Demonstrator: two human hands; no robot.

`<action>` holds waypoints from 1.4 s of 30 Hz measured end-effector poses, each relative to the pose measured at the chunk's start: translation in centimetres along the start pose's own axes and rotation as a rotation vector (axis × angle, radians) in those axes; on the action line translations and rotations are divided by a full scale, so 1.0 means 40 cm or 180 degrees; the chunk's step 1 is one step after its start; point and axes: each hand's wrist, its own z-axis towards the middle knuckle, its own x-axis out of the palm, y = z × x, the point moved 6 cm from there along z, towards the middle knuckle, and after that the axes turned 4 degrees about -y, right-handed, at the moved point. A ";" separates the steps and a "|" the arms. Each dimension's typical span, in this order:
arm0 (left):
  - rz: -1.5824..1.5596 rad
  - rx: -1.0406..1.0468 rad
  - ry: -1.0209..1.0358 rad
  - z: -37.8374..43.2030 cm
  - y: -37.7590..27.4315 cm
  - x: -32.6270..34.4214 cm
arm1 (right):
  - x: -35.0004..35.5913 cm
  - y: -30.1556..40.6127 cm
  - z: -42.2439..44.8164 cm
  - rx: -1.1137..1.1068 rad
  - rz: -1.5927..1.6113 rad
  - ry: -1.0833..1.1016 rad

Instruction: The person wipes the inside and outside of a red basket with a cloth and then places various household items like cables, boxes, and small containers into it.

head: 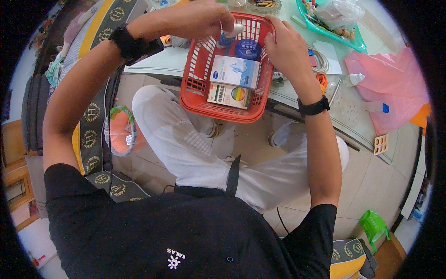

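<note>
A red plastic basket [223, 115] is tilted over the edge of a glass-topped table, above my knees. My right hand [287, 47] grips its right rim near the far corner. Inside the basket's far left corner, my left hand [212, 19] has its fingers on a small bottle with a white top and blue label [226, 40]. Beside the bottle lies a round blue container [248, 49]. Nearer to me are a white and blue box of alcohol wipes [234, 71] and a white and green box with a rainbow-coloured disc [228, 96].
A teal plastic basket [355, 43] with assorted items stands at the table's far right. Nearby are a pink plastic bag [386, 83], a coiled cable [320, 59], small white-capped bottle [355, 79] and a blister pack [381, 144]. A glass dish [264, 6] is at the back.
</note>
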 end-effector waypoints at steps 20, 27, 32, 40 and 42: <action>0.1823 0.0372 -0.0596 0.109 0.050 0.152 | 0.003 -0.001 -0.004 0.0020 -0.0034 -0.0005; 0.1189 0.0594 -0.0657 0.115 0.039 0.156 | -0.003 -0.004 -0.004 -0.0132 -0.0097 -0.0175; 0.0911 0.0467 -0.0804 0.118 0.093 0.178 | 0.001 -0.011 -0.017 0.0094 -0.0062 -0.0183; 0.0953 0.0239 -0.0658 0.118 0.087 0.187 | -0.004 0.010 -0.023 0.0305 0.0074 -0.0073; 0.1014 0.0244 -0.0718 0.106 0.059 0.159 | -0.010 -0.002 -0.026 0.0323 0.0054 -0.0123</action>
